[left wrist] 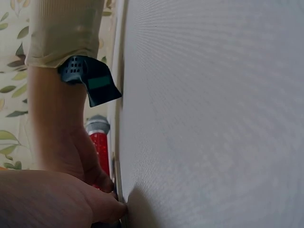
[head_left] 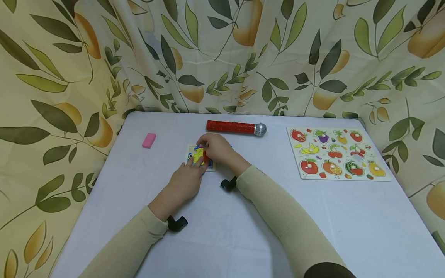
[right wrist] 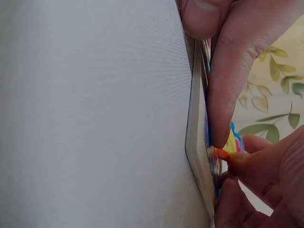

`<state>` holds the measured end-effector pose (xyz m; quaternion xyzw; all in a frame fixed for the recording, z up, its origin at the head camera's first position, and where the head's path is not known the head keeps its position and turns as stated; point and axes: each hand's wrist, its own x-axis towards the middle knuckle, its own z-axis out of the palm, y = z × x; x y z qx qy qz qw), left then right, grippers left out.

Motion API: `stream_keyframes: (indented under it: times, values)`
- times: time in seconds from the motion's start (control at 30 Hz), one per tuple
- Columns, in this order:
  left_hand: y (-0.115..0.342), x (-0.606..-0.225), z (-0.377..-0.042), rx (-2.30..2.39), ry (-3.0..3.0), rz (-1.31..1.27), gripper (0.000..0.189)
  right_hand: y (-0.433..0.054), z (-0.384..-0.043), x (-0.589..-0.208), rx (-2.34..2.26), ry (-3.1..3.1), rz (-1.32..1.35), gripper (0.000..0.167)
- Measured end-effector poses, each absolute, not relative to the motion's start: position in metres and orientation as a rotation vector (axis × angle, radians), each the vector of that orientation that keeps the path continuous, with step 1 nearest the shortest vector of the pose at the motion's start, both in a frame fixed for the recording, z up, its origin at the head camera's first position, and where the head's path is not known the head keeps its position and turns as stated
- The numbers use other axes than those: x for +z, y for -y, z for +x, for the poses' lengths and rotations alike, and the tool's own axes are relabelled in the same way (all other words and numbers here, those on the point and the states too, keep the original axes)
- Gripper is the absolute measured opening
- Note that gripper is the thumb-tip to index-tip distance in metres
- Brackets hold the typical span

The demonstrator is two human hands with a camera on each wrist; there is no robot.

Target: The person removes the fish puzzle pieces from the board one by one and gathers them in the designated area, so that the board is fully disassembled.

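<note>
In the head view a small puzzle board (head_left: 211,168) with a pale rim lies on the table, partly covered by both hands. Straight fingers of my left hand (head_left: 185,179) press on its near side, the thumb at its edge. My right hand (head_left: 218,148) reaches over the far side and pinches a red-orange puzzle piece (right wrist: 221,153), seen edge-on in the right wrist view. A yellow puzzle piece (head_left: 197,154) shows between the hands. In the left wrist view the hands hide most of the board.
Behind the hands lies a red microphone (head_left: 231,126) with a silver head. A pink block (head_left: 149,140) sits at the left. On the right is a large fruit puzzle board (head_left: 321,157). A leaf-patterned curtain (head_left: 222,58) hangs beyond the white table (head_left: 222,231).
</note>
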<state>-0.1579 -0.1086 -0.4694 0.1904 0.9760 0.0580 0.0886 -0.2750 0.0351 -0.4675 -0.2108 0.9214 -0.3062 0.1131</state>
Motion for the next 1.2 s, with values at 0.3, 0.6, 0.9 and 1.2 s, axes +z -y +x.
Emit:
stream_keyframes:
  times: [0.3,0.6,0.9,1.2]
  values:
    - [0.109,-0.469,-0.158,0.167,-2.903,0.561,0.047,-0.036,-0.275,-0.467,-0.984,-2.672,-0.617,0.035]
    - [0.107,-0.471,-0.158,0.189,-2.890,0.528,0.047,-0.043,-0.281,-0.468,-1.297,-2.524,-0.392,0.021]
    - [0.109,-0.470,-0.157,0.228,-2.885,0.508,0.048,-0.050,-0.279,-0.445,-1.445,-2.404,-0.350,0.020]
    - [0.107,-0.469,-0.156,0.211,-2.884,0.483,0.049,-0.083,-0.280,-0.434,-1.426,-2.419,-0.260,0.017]
